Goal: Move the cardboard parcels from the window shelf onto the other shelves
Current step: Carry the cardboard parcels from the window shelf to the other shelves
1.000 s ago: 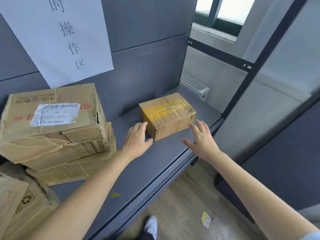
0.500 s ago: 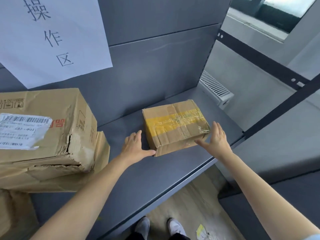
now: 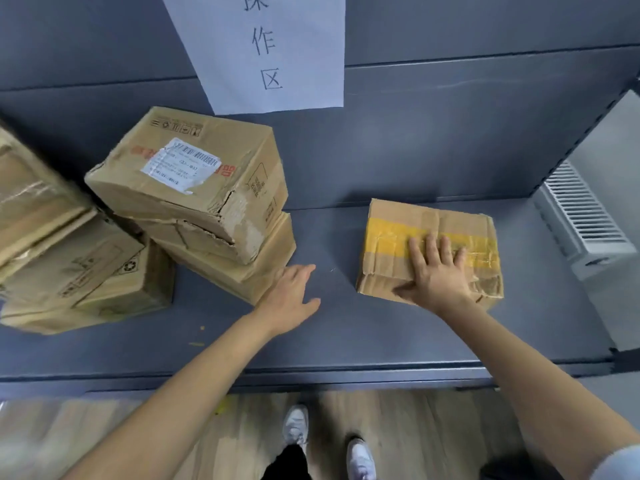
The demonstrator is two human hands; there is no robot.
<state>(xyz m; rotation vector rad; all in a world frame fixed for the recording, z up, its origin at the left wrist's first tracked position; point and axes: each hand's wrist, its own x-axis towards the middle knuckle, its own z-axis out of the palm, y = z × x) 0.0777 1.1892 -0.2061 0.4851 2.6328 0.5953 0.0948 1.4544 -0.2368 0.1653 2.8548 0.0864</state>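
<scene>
A small cardboard parcel (image 3: 401, 230) with a yellow tape band lies on the grey shelf (image 3: 346, 341), right of centre. My right hand (image 3: 437, 271) rests flat on its top, fingers straight and spread, thumb at its front edge. My left hand (image 3: 290, 299) hovers open over the bare shelf, just left of that parcel and close to the front corner of a stack of two crushed parcels (image 3: 194, 188) with a white label on the top one.
More cardboard parcels (image 3: 79, 271) are piled at the far left of the shelf. A white paper sign (image 3: 266, 50) hangs on the grey back panel. A white radiator (image 3: 585, 220) stands beyond the shelf's right end. My shoes (image 3: 294, 424) are on the wooden floor below.
My right hand moved from the small parcel's right side onto its top. My left hand left the parcel's left side and drifted left. The view swung left, showing more piled parcels.
</scene>
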